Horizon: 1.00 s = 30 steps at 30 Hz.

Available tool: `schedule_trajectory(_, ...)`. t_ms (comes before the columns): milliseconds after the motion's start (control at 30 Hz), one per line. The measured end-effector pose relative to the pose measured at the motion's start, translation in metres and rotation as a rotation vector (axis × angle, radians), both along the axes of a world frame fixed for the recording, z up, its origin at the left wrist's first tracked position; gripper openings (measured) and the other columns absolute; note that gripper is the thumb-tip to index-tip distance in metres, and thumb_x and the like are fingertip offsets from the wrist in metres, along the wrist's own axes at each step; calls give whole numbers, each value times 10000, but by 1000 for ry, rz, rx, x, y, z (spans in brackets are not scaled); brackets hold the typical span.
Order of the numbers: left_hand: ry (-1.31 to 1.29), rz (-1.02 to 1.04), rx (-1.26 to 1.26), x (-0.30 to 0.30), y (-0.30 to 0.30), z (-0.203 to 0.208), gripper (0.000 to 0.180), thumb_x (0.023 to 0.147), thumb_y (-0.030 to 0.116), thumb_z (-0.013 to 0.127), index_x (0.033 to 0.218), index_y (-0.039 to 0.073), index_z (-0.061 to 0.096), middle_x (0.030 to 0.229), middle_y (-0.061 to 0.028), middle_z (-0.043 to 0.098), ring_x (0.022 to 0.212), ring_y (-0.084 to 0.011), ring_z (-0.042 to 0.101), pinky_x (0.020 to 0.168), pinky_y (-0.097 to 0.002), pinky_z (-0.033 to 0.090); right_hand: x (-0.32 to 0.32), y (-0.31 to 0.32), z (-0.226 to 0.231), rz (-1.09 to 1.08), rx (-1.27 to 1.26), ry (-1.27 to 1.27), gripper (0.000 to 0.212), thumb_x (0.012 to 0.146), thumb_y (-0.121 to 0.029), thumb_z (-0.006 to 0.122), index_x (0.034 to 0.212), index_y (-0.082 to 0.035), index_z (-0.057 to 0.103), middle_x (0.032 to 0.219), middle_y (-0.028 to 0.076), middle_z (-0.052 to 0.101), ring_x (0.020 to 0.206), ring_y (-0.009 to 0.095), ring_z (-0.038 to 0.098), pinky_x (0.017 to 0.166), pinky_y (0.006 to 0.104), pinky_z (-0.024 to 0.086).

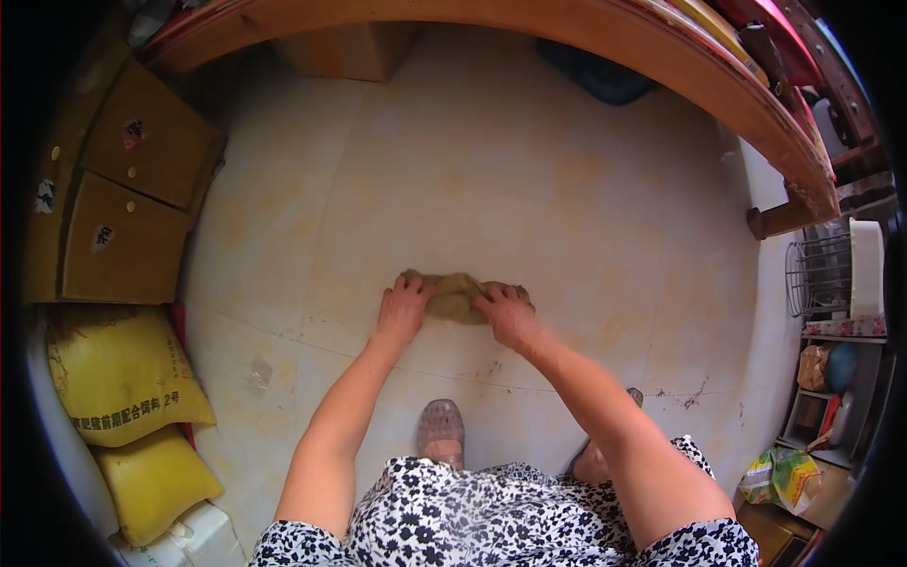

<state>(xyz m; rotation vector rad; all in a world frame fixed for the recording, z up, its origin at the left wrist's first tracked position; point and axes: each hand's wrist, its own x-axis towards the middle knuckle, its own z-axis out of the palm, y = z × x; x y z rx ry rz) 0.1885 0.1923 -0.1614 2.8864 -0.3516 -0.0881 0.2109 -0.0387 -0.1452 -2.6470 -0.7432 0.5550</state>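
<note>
A damp-looking olive-brown cloth lies bunched on the pale tiled floor, stretched sideways between my hands. At its left end my left hand presses down, fingers curled over the fabric. My right hand grips the right end in the same way. Both arms reach straight down from patterned black-and-white sleeves. Parts of the cloth under my palms are hidden.
My shoes stand behind the cloth. To the left are a wooden cabinet and stacked yellow sacks. A wooden beam crosses the far side, with a cardboard box beyond. Shelves line the right. Dark debris dots the floor.
</note>
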Motion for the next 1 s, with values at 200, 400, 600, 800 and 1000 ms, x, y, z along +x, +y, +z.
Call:
schedule_trajectory(200, 102, -134, 32, -50, -13, 12, 404, 661, -16, 599, 1029, 143, 650, 1001, -69, 564, 966, -297, 516, 712, -413, 472, -35, -14, 4, 158, -23, 90, 390, 746, -31, 530, 1115, -149, 576, 1206, 102, 504, 1076, 382, 500, 839, 452, 477)
schedule_trajectory(400, 505, -58, -195, -57, -14, 32, 454, 730, -22, 537, 1132, 176, 610, 1050, -55, 565, 1011, -295, 525, 828, -417, 478, -14, -34, 25, 191, 93, 466, 405, 697, -22, 566, 1076, -162, 589, 1067, 104, 564, 1019, 336, 542, 868, 418, 466)
schedule_trajectory(600, 279, -53, -233, 10, -48, 39, 513, 768, -10, 511, 1233, 202, 558, 1104, -65, 557, 1057, -294, 510, 799, -397, 501, 47, -70, 37, 25, 56, 199, 434, 716, -20, 579, 1130, -147, 565, 1089, 128, 566, 1061, 338, 520, 884, 413, 455)
schedule_trajectory(800, 70, -190, 22, 22, -67, 14, 566, 745, 1, 551, 1274, 201, 539, 1135, -110, 532, 1052, -309, 507, 745, -388, 521, 15, -65, 10, -75, -134, -61, 401, 718, 4, 550, 1101, -117, 547, 1113, 121, 563, 1051, 329, 533, 864, 409, 474)
schedule_trajectory(1000, 132, -362, 43, -22, -55, 16, 501, 745, 49, 572, 1227, 187, 578, 1063, -91, 543, 1032, -302, 515, 699, -378, 531, -40, -63, -16, 56, 25, -8, 328, 732, -35, 561, 1053, -99, 578, 1106, 129, 588, 1073, 335, 539, 866, 439, 474)
